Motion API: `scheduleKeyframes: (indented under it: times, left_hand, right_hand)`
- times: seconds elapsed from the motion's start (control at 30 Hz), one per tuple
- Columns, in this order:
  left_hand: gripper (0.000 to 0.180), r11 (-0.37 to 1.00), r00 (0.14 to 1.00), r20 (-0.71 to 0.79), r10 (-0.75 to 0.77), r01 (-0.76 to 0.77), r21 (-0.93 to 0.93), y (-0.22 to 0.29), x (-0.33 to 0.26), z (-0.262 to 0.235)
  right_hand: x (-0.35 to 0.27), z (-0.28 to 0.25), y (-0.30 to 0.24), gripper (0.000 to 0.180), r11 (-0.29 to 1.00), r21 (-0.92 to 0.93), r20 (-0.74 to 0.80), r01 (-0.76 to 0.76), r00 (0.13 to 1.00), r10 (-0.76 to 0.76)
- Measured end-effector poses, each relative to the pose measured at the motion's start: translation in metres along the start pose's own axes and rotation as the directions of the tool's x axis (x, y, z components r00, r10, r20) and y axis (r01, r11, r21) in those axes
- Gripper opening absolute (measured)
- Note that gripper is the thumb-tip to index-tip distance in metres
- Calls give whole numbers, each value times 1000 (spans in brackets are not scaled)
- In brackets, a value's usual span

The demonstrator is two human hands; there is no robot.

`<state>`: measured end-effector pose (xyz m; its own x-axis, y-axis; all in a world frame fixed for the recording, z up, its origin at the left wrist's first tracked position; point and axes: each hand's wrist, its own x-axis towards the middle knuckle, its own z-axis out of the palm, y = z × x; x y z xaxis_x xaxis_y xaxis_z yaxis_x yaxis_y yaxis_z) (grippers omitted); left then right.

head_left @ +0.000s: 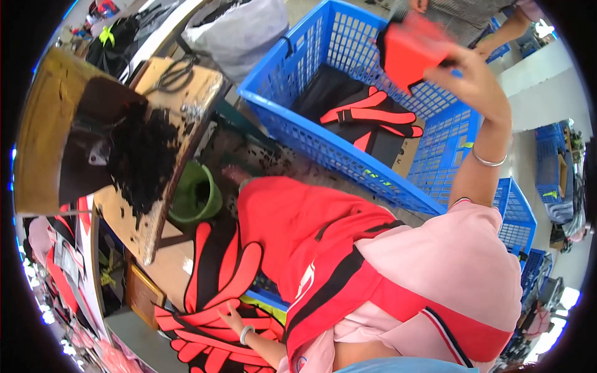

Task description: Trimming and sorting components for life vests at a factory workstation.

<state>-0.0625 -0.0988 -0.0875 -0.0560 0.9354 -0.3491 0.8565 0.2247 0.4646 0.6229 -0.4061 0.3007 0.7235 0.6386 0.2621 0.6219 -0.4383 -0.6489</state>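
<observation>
My right hand [466, 78] is raised over the far right of a large blue plastic basket [348, 146]. Its fingers are closed on a red-and-black glove [413, 53], blurred by motion. Inside the basket lie more red-and-black gloves [373, 115], on dark material. At the lower left, my left hand [232, 320] rests on a pile of red-and-black gloves [217, 345], its visible fingers apart. Beside that pile, long red finger shapes on black [214, 267] lean against the workbench.
A wooden workbench [124, 217] on the left bears black scraps [146, 161], scissors [174, 74] and a brown-and-yellow machine housing [46, 130]. A green bucket [202, 208] stands beneath its edge. Beyond are a white sack [239, 37] and another person's arm [507, 37].
</observation>
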Motion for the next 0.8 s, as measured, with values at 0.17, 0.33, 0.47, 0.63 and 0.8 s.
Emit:
scheduleKeyframes:
  times: [0.17, 0.33, 0.47, 0.63, 0.8]
  left_hand:
    - [86, 406, 790, 30, -612, 346, -846, 30, -6, 23]
    - [43, 74, 869, 19, -494, 64, -995, 10, 49, 49]
    - [24, -67, 804, -145, -577, -223, -972, 14, 60, 52]
    - [19, 257, 733, -169, -659, 8, -966, 2, -4, 2]
    - [22, -112, 991, -27, -128, -42, -993, 75, -61, -33]
  right_hand:
    - [22, 84, 0, 30, 999, -21, 428, -25, 903, 32]
    - [-1, 206, -39, 27, 992, 102, 652, 69, 748, -119]
    - [-25, 308, -51, 31, 970, 110, 843, 216, 497, -207]
    - [-61, 361, -95, 30, 899, 169, 919, 405, 266, -293]
    - [-61, 387, -124, 30, 837, 300, 894, 458, 171, -414]
